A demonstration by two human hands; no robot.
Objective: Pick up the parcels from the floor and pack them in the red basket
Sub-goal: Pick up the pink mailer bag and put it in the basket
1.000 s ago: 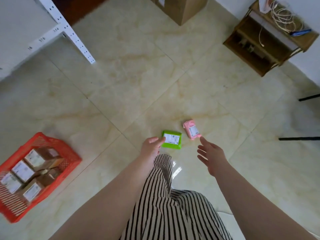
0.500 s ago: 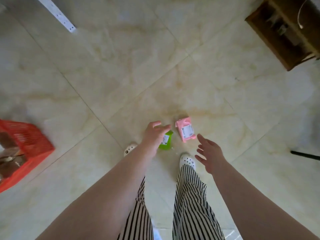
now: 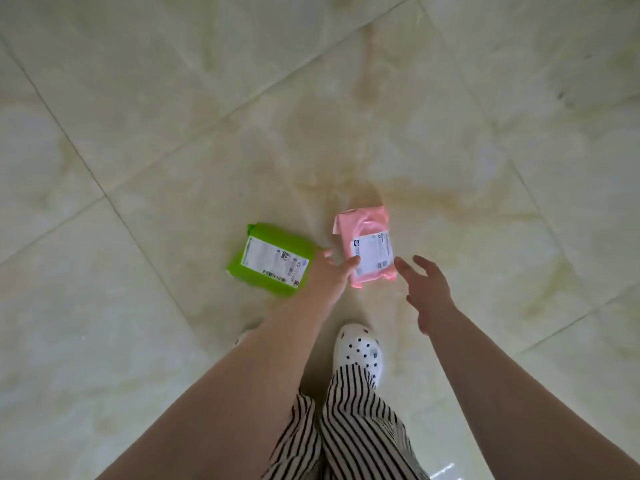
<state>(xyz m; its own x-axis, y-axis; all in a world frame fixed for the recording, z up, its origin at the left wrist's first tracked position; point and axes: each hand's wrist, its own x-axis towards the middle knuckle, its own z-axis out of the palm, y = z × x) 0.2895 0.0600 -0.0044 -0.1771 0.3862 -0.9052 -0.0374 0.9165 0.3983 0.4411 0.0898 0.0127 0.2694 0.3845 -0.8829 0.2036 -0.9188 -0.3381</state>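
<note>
Two small parcels lie flat on the tiled floor, each with a white shipping label. The green parcel [image 3: 268, 259] is on the left, the pink parcel [image 3: 369, 245] just right of it. My left hand [image 3: 329, 275] reaches down between them, its fingers apart, the fingertips over the green parcel's right edge and the thumb at the pink parcel's left edge. Whether it touches either I cannot tell. My right hand [image 3: 427, 289] hovers open just right of the pink parcel, holding nothing. The red basket is out of view.
My right foot in a white perforated clog [image 3: 358, 351] stands just below the parcels, with striped trouser legs [image 3: 346, 427] under it. Pale marbled floor tiles [image 3: 173, 116] fill all the rest of the view.
The view has tipped further down and closer, so the basket, shelf and wooden stand have left the frame. Both hands have dropped nearer the parcels; the left one now sits between green and pink.
</note>
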